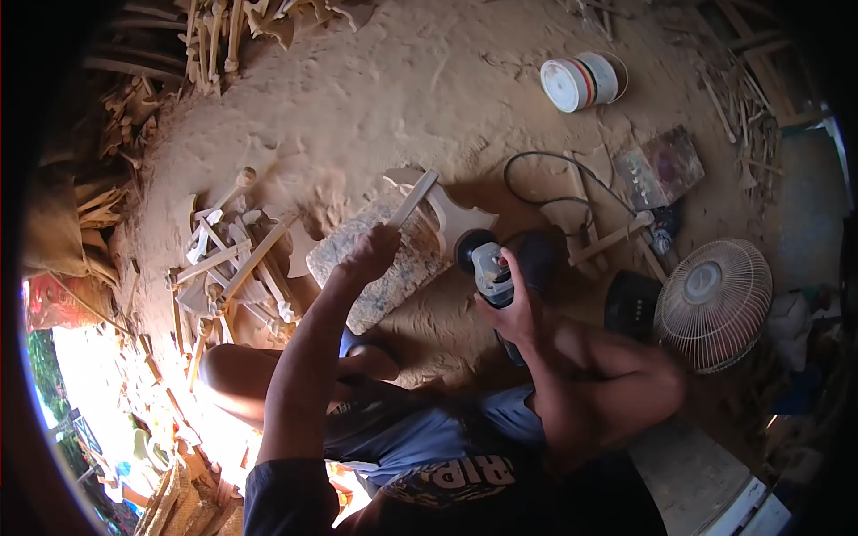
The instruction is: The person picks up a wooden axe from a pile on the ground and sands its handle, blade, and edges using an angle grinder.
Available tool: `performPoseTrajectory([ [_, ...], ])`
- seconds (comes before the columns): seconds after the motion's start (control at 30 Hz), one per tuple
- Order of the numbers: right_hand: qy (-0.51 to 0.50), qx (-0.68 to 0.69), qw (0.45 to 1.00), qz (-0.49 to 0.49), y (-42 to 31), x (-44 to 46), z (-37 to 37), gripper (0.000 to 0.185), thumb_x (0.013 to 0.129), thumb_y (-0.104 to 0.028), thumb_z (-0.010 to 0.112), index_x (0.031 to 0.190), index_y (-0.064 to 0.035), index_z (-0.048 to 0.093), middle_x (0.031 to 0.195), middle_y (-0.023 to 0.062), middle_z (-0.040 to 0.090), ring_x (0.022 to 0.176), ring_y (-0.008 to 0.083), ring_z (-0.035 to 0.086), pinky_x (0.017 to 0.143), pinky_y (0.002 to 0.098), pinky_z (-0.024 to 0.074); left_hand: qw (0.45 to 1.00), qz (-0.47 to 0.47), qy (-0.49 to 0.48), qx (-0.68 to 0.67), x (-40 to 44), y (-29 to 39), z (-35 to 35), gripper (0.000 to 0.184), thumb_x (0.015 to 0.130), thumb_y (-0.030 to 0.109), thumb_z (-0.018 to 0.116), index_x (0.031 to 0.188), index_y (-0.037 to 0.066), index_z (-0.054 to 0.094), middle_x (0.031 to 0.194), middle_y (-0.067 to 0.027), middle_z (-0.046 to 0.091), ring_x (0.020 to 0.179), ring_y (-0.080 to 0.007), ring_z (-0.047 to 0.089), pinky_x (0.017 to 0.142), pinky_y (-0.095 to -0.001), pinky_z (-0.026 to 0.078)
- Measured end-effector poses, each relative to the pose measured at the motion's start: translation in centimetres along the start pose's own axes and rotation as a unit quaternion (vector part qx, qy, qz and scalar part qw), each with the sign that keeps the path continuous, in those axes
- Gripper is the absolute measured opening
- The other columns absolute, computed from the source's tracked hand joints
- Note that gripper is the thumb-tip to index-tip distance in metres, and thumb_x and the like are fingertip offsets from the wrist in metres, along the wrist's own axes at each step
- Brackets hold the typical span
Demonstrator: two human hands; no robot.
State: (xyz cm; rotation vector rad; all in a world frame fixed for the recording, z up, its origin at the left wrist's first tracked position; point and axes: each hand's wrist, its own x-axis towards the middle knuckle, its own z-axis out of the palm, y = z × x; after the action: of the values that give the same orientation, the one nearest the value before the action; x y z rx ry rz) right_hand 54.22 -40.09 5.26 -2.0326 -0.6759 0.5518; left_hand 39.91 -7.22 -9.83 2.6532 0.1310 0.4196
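My left hand (372, 255) is closed round the lower end of a flat, pale wooden strip (415, 198). The strip slants up and right over a rough stone block (357, 268). Beside its upper end is a curved, pointed wooden piece (458, 220); whether the two are joined I cannot tell. In my right hand (514, 311) is an angle grinder (490, 272), gripped round its body. Its dark round disc (469, 250) sits close to the lower edge of the curved piece; contact is unclear.
Wooden offcuts (246, 268) are heaped left of the block. A fan (715, 304) stands at right, near a stained box (660, 168). A black cable (545, 156) loops over the sandy ground. Farther back lies a white bucket (572, 83); more wood pieces (214, 40) pile up at upper left.
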Motion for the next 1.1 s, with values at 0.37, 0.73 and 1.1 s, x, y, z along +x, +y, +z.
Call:
performPoseTrajectory([
  [0.37,0.025,-0.075,0.997,-0.018,0.5,-0.4,1.4,0.089,0.081,-0.023,0.083,0.16,-0.0178,0.042,0.131,0.0171,0.072,0.113,0.0393,0.072,0.093,0.0464,0.0597,0.994,0.04,-0.097,0.026,1.1,-0.6,-1.6,0.008,0.1,0.014,0.063,0.102,0.006,0.065,0.094,-0.0151,0.061,0.085,-0.0368,0.06,0.072,-0.048,0.052],
  [0.73,-0.024,-0.021,0.999,-0.029,0.3,0.2,-0.3,0.09,0.08,-0.021,0.083,0.16,-0.0169,0.042,0.13,0.0211,0.071,0.111,0.0389,0.073,0.09,0.0441,0.0598,0.974,-0.163,-0.126,-0.089,2.9,2.5,-4.5,0.011,0.101,0.013,0.064,0.109,0.005,0.066,0.098,-0.0196,0.065,0.09,-0.0431,0.063,0.076,-0.053,0.053],
  [1.1,0.015,-0.027,0.999,0.044,1.8,1.6,-0.9,0.089,0.081,-0.024,0.082,0.16,-0.0183,0.042,0.131,0.0214,0.07,0.112,0.041,0.071,0.092,0.0463,0.0585,0.97,-0.164,-0.161,-0.074,3.1,1.6,-4.8,0.016,0.104,0.017,0.061,0.112,0.004,0.066,0.102,-0.0224,0.065,0.096,-0.0453,0.063,0.082,-0.0541,0.052],
])
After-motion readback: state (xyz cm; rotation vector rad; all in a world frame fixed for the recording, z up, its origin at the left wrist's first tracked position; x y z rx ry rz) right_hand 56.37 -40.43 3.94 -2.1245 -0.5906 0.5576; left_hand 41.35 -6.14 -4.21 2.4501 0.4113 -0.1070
